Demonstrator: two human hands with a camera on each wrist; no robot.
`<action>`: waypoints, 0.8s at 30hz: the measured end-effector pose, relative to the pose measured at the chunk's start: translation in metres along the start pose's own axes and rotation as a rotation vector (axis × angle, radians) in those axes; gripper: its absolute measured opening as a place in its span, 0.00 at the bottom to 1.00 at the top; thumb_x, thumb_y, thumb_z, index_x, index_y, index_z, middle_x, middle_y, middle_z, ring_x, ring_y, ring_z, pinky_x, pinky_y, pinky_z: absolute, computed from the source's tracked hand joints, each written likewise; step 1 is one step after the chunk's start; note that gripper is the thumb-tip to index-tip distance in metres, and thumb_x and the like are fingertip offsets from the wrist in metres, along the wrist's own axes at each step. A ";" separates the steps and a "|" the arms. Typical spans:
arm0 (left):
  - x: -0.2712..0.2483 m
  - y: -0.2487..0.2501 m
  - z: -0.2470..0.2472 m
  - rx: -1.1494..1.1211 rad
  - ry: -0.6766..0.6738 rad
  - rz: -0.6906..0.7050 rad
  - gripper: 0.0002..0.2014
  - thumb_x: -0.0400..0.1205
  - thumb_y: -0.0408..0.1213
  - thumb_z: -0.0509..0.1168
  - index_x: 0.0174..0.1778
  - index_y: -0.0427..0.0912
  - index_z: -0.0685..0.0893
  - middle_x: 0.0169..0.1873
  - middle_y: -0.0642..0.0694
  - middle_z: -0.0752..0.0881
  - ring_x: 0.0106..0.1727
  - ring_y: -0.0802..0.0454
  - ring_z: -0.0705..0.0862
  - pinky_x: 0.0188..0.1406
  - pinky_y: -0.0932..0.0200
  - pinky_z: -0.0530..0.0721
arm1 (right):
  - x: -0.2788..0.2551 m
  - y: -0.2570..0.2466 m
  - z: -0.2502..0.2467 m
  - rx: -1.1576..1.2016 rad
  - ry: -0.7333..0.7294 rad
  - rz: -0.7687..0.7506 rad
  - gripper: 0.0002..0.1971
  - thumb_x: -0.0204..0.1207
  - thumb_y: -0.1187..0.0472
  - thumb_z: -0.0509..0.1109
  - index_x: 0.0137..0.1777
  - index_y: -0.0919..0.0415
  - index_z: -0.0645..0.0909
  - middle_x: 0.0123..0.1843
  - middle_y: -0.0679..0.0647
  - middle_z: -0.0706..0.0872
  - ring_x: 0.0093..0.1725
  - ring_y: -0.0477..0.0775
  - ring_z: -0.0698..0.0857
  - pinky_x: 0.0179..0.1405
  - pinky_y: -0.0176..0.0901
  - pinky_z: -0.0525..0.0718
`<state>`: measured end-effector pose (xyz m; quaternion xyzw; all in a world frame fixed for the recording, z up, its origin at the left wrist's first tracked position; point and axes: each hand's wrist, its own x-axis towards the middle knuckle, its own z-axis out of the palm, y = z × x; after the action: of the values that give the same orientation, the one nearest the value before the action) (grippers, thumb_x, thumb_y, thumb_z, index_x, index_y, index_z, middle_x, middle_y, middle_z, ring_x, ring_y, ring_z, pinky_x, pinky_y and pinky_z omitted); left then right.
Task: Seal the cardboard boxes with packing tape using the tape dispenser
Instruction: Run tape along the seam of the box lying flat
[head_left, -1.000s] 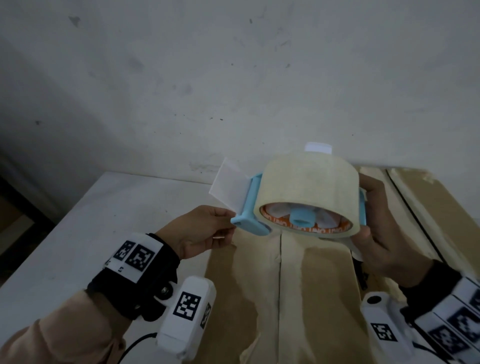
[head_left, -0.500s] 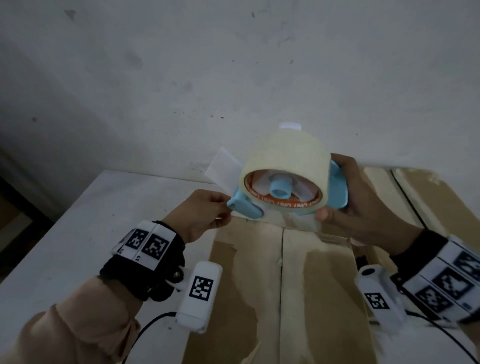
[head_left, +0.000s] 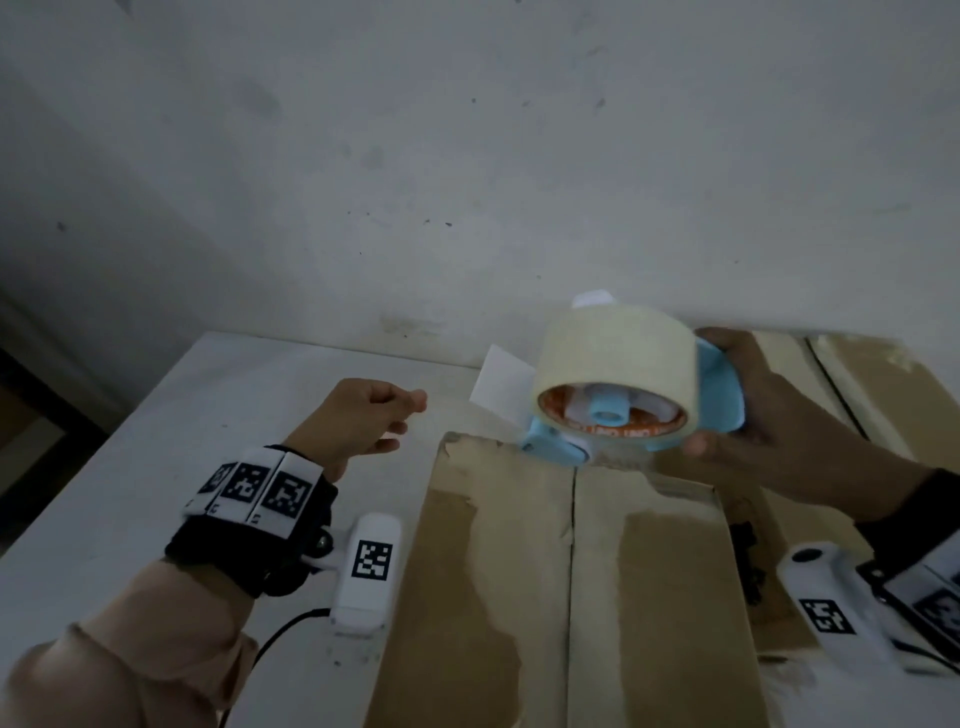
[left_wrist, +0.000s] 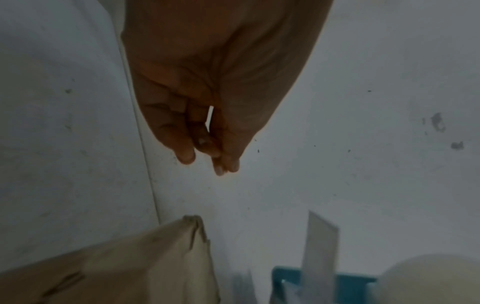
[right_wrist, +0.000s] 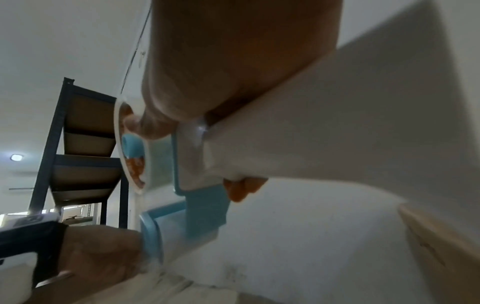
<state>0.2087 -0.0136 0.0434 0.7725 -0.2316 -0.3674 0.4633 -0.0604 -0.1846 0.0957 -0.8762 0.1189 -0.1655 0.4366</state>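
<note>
My right hand grips a blue tape dispenser loaded with a wide beige tape roll. Its front end sits at the far edge of a flat cardboard box, over the centre seam. A white tab sticks up from the dispenser's front. My left hand hovers over the table left of the box's far corner, fingers loosely curled, holding nothing. In the left wrist view the left hand is above the box corner and the tab.
The box lies on a white table against a grey-white wall. More cardboard lies to the right behind my right hand. A dark metal shelf shows in the right wrist view.
My left hand let go at the dispenser's front and drew back to the left. My right hand brought the dispenser down and right onto the box's far edge.
</note>
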 end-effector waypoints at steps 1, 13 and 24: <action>0.001 0.000 0.001 -0.028 -0.005 -0.001 0.08 0.80 0.40 0.65 0.38 0.43 0.84 0.40 0.48 0.84 0.38 0.56 0.80 0.30 0.69 0.83 | 0.000 0.004 0.001 -0.023 -0.010 0.026 0.31 0.61 0.26 0.67 0.62 0.24 0.58 0.58 0.26 0.77 0.56 0.36 0.82 0.48 0.42 0.86; 0.008 -0.013 0.003 -0.192 -0.009 -0.036 0.09 0.82 0.36 0.62 0.40 0.35 0.83 0.35 0.48 0.82 0.33 0.55 0.77 0.26 0.74 0.83 | 0.009 0.007 0.010 0.033 -0.006 0.043 0.29 0.60 0.26 0.67 0.60 0.22 0.58 0.59 0.39 0.73 0.55 0.30 0.80 0.41 0.23 0.81; 0.016 -0.027 0.003 -0.174 -0.017 -0.059 0.04 0.79 0.32 0.65 0.42 0.35 0.83 0.37 0.45 0.82 0.34 0.55 0.77 0.27 0.75 0.82 | 0.014 0.012 0.013 0.071 -0.037 0.080 0.30 0.60 0.27 0.68 0.61 0.26 0.60 0.59 0.43 0.76 0.55 0.32 0.81 0.41 0.22 0.80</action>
<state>0.2169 -0.0140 0.0130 0.7327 -0.1799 -0.4060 0.5157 -0.0437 -0.1871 0.0815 -0.8577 0.1397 -0.1359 0.4759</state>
